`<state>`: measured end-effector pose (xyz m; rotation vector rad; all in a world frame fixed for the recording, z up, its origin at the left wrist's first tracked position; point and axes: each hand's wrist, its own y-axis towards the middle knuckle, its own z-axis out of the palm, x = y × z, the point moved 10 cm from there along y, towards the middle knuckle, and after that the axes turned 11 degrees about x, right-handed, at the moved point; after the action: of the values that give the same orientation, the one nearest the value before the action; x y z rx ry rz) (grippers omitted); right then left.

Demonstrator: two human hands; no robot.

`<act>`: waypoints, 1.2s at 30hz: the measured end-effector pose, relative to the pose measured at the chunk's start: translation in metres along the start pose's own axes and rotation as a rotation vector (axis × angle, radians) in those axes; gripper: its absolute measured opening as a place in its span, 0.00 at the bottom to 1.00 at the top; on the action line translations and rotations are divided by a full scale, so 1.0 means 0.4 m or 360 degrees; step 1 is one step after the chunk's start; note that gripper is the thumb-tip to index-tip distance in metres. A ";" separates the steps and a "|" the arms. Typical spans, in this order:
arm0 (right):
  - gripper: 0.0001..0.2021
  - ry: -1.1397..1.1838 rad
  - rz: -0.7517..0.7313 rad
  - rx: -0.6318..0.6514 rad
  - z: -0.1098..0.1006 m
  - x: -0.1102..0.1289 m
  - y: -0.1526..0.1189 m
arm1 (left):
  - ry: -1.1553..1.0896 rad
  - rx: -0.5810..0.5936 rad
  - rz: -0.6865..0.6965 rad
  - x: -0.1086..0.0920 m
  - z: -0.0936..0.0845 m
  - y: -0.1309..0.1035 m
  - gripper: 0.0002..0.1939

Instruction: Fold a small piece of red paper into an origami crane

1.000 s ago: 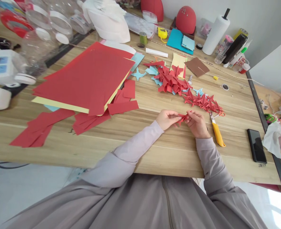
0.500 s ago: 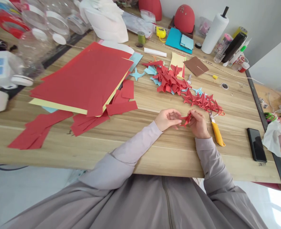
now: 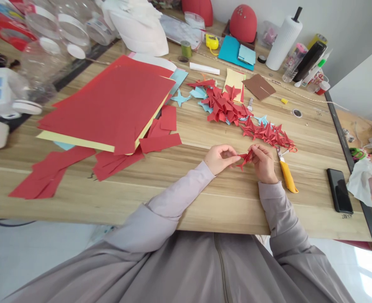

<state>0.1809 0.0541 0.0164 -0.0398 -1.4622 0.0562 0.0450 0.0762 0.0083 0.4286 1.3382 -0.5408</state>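
A small folded red paper piece [image 3: 245, 158] is held between my two hands above the wooden table [image 3: 223, 198]. My left hand [image 3: 221, 159] pinches its left tip with thumb and finger. On the other side, my right hand [image 3: 263, 163] grips the folded part with its fingertips, which hide some of it. Just beyond the hands lies a pile of folded red paper stars [image 3: 225, 105], with more red stars [image 3: 269, 134] to its right and a few light blue ones among them. Orange-handled scissors [image 3: 288, 176] rest right of my right hand.
Large red sheets [image 3: 110, 105] and cut red strips [image 3: 160, 143] cover the left side. A black phone [image 3: 339, 191] lies at the right. Along the back stand a yellow tape measure [image 3: 211, 41], a white bottle [image 3: 283, 43] and clear jars [image 3: 74, 31].
The fingers of my left hand have drawn closer together at the left tip of the red piece. The piece has turned slightly between my hands.
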 end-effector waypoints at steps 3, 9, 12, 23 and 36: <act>0.11 0.0020 -0.0016 -0.0002 -0.002 0.003 0.000 | -0.0026 0.0020 -0.0041 0.004 0.001 0.001 0.14; 0.11 0.0036 -0.0062 -0.0017 -0.013 0.003 0.003 | -0.0135 0.0078 -0.0082 0.008 0.005 0.002 0.15; 0.09 0.0065 -0.0080 -0.0022 -0.017 0.002 0.003 | -0.0138 0.0152 -0.0106 0.010 0.013 0.004 0.13; 0.10 0.0074 -0.0017 0.0010 -0.009 -0.010 0.007 | -0.0298 0.0106 0.0060 -0.013 0.007 -0.001 0.15; 0.12 -0.0098 -0.0003 0.0168 0.039 -0.016 0.005 | 0.0212 0.0376 0.0314 -0.009 0.073 -0.007 0.12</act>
<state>0.1645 0.0555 0.0117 0.0494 -1.5188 0.1340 0.0660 0.0574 0.0173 0.7937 1.3455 -0.5142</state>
